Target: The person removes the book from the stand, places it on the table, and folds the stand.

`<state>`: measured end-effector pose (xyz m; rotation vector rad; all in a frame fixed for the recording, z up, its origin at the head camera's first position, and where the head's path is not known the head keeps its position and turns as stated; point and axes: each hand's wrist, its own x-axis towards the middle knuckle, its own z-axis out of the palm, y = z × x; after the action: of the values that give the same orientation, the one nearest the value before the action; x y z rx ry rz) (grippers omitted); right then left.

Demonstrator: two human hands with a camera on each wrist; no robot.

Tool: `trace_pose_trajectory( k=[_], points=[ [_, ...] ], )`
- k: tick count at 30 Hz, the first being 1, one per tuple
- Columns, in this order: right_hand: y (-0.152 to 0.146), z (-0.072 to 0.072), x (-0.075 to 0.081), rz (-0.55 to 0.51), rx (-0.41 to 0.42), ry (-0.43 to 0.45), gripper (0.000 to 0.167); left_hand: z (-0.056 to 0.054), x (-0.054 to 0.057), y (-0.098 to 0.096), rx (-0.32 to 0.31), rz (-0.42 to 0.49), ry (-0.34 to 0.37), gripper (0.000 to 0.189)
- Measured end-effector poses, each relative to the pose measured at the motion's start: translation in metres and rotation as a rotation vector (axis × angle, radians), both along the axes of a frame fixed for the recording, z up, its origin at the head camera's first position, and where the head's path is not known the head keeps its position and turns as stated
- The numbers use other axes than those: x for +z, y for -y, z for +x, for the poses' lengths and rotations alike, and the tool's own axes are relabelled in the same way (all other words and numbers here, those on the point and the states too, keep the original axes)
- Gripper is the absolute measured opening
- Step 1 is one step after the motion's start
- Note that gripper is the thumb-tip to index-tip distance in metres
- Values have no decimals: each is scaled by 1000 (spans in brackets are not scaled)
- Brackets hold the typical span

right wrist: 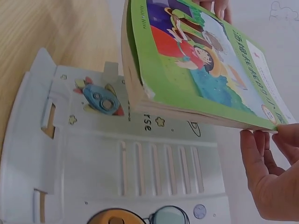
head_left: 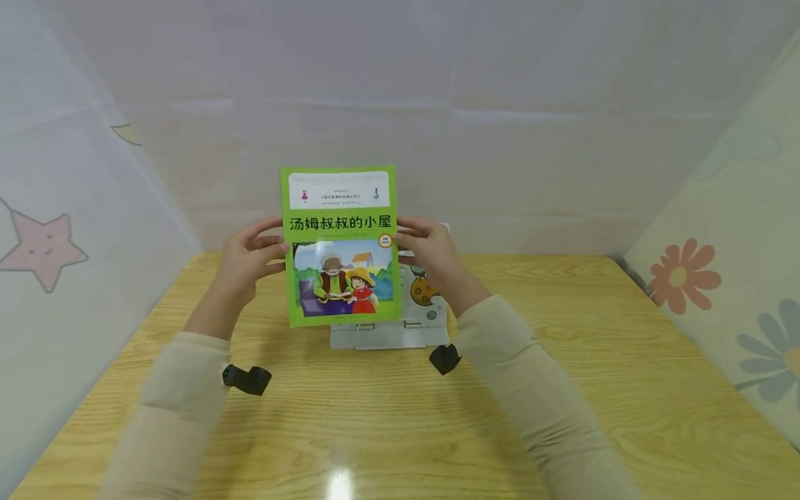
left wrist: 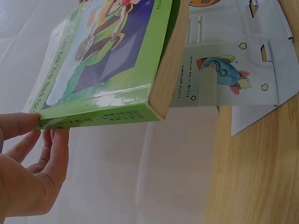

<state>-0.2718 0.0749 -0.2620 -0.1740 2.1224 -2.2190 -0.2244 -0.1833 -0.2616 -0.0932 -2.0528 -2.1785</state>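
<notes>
A green-covered paperback book is held up between both hands, its front cover facing the head camera. My left hand grips the spine side; in the left wrist view the thumb and fingers of that hand pinch the spine near its upper end. On the opposite side, my right hand grips the page edge, with the fingers under the book in the right wrist view. Behind the book stands a white book stand printed with cartoon planets and a rocket, partly hidden by the book.
The stand rests on a wooden table, its front ledge carrying small clips. A pale cloth wall rises behind the table, with patterned side panels at left and right. Black wrist-worn pieces jut from both sleeves.
</notes>
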Motion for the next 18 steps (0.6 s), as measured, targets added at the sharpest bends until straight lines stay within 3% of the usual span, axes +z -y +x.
trace_pose_trajectory(
  k=[2,3,12,18],
  points=[
    [4,1,-2,-11,21,11,28,2,-1,6,-12,-7,4,47],
    [9,12,6,-3,18,22,30,3,-2,9,-17,-10,8,48],
    [34,16,-6,-78,82,103,29,11,-13,38,-30,18,49,45],
    [49,20,-14,-74,100,133,30,18,-21,55,-47,32,69,39]
  ],
)
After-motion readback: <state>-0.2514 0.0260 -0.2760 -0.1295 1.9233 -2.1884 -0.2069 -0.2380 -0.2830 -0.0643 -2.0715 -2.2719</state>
